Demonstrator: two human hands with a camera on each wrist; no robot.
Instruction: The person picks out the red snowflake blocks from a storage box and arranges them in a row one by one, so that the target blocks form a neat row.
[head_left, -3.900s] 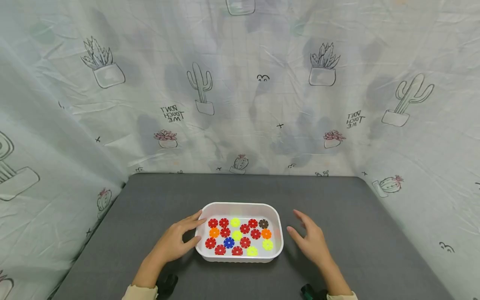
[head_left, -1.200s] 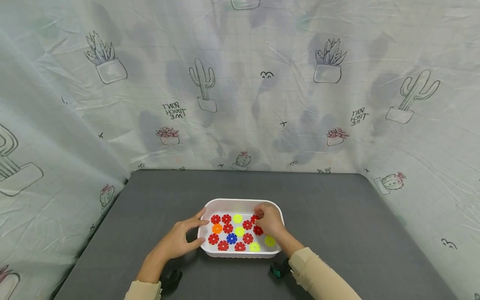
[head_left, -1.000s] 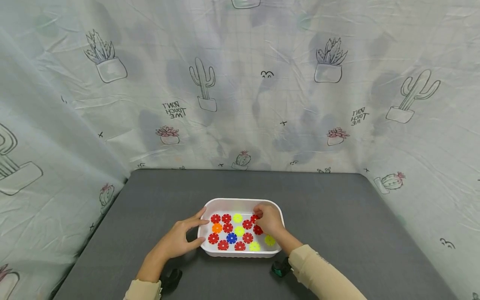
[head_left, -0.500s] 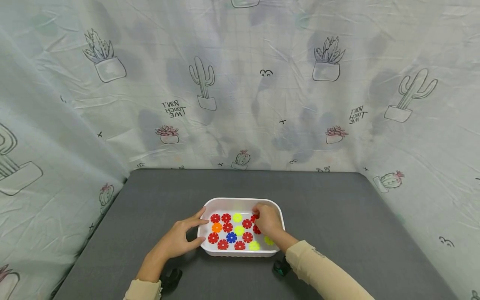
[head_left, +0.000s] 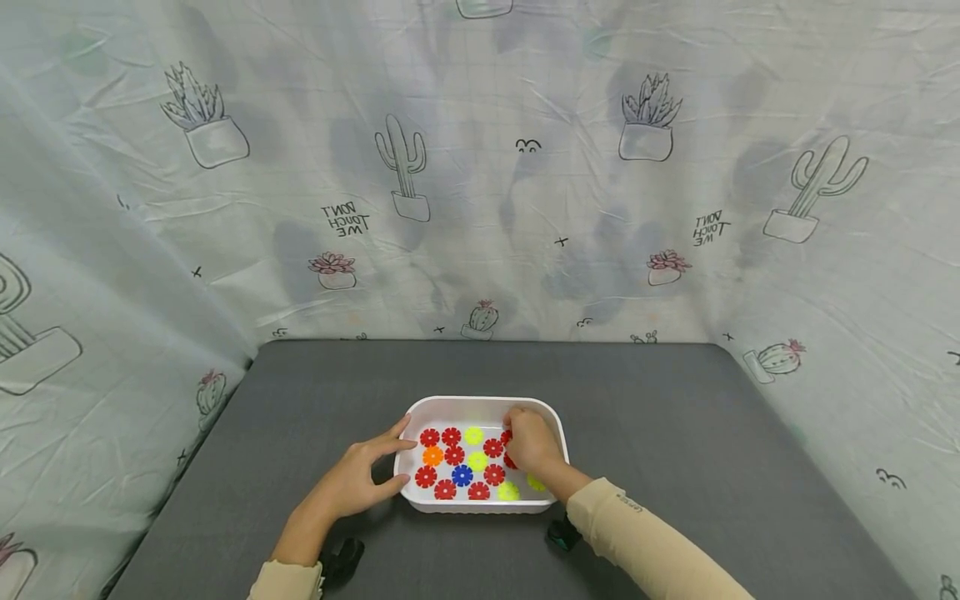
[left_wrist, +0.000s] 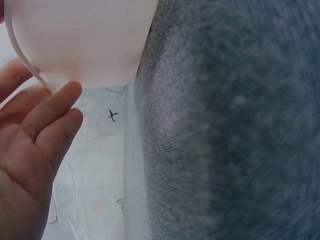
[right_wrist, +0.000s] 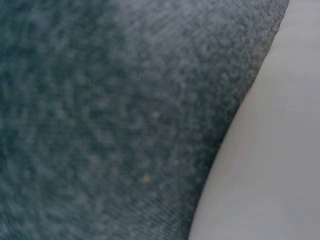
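Observation:
A white plastic tray [head_left: 480, 506] stands on the grey table, holding small notched flower-shaped discs. Several are red, such as one red disc [head_left: 445, 489]; a blue disc [head_left: 462, 476], an orange disc [head_left: 432, 456] and yellow discs [head_left: 477, 461] lie among them. At the tray's left end my left hand [head_left: 356, 483] rests thumb and extended fingers against the rim and outer wall. My right hand [head_left: 536, 442] reaches into the back right corner with curled fingers. Its fingertips are hidden, as is whatever they touch; it partly covers red discs [head_left: 506, 437] nearby.
The grey tabletop [head_left: 637, 417] extends all around the tray. White cloth [head_left: 480, 192] printed with potted cacti hangs behind and beside it. A dark wrist device [head_left: 562, 533] sits under the right wrist. The right wrist view has only table and tray wall.
From beside the tray, fingers spread, my right hand has moved left into its back right part and curled its fingers. Over the last second it shifts slightly left. My left hand stays at the rim.

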